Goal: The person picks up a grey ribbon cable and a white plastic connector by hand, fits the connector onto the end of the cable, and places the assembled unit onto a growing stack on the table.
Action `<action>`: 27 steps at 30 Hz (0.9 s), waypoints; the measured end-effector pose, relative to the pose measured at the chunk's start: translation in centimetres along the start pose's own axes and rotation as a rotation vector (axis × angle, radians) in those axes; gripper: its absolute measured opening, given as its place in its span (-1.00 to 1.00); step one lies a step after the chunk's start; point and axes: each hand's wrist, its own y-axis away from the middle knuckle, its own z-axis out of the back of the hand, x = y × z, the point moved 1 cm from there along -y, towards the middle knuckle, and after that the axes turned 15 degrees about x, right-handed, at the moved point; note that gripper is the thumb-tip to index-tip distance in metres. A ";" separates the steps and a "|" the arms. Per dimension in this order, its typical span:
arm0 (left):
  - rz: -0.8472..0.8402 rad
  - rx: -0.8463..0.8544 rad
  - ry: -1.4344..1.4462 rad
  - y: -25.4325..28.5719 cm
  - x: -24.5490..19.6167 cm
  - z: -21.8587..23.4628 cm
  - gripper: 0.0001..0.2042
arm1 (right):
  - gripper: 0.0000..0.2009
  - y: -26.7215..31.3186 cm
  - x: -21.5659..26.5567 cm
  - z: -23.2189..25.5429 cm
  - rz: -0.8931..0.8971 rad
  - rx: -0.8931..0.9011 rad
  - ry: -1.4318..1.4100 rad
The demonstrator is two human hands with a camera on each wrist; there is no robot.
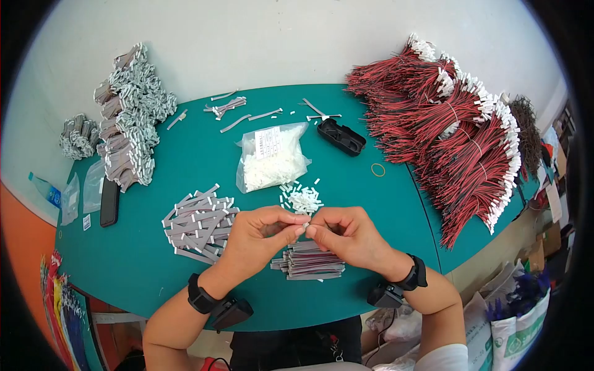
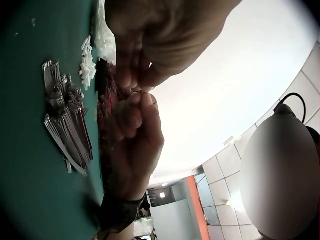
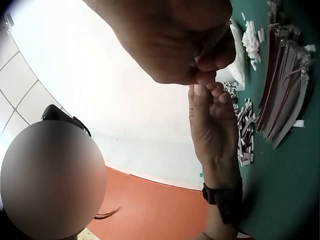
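Both hands meet fingertip to fingertip over a stack of grey flat cables [image 1: 309, 261] near the table's front edge. The left hand [image 1: 257, 238] and the right hand [image 1: 351, 235] each pinch, with thumb and forefinger, a very small part mostly hidden by the fingertips. In the left wrist view the left hand [image 2: 170, 35] is at the top and the right hand [image 2: 132, 145] below, their tips close together. Just beyond the fingers lies a pile of small white connectors [image 1: 303, 198]. To the left, grey cables with white ends [image 1: 198, 222] lie spread out.
A clear bag of white pieces [image 1: 272, 161] stands behind the pile, a black tray [image 1: 341, 137] to its right. Red and black wire bundles [image 1: 433, 117] fill the right side. Grey cable bundles [image 1: 127, 117] and a dark phone [image 1: 109, 203] are at left. A rubber band [image 1: 378, 170] lies right.
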 end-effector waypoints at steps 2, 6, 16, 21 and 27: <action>-0.008 -0.008 -0.017 0.1 0.0 -0.1 -0.85 | -0.84 0.0 -0.6 0.0 0.043 -0.013 0.029; -0.007 -0.020 -0.041 0.2 0.3 -0.2 -0.86 | -0.84 0.0 -0.9 -0.1 0.051 -0.030 0.074; -0.046 0.030 -0.067 -0.1 0.3 0.0 -0.82 | -0.82 -0.1 -0.5 -0.2 0.052 -0.032 0.031; -0.049 0.067 -0.106 -0.3 -0.2 0.0 -0.74 | -0.83 0.0 0.2 -0.3 0.056 -0.011 -0.040; 0.003 0.156 -0.504 0.1 -0.8 0.1 -0.68 | -0.82 0.0 0.0 -0.4 -0.021 0.062 -0.073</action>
